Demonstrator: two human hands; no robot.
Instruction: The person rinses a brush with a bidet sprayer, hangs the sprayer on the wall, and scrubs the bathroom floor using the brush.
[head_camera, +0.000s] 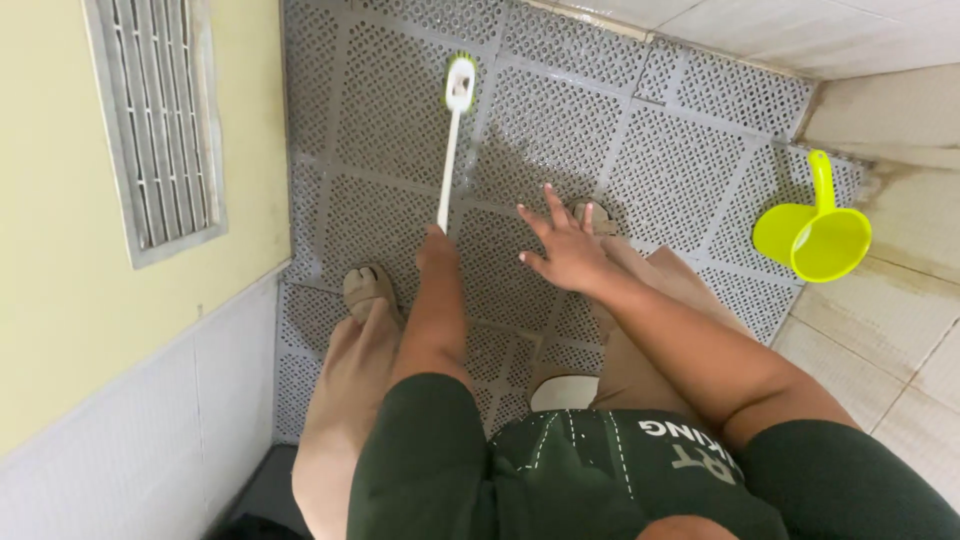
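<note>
The grey perforated floor mat (620, 130) is the biggest thing under you: moulded plastic tiles with fine holes and raised ribs, wet-looking near the middle, so work the bristles along the ribs as well as across the holes, where grime likely settles. Your left hand (436, 250) has its fingers wrapped round the end of the long white brush (452, 140), whose green-bristled head sits on the mat well ahead of your feet; press down steadily rather than flicking. Your right hand (565, 250) hangs free above the mat, fingers spread apart, holding nothing. The lime-green dipper (812, 235), smooth glossy plastic with an upright handle, sits off to the right at the mat's edge.
</note>
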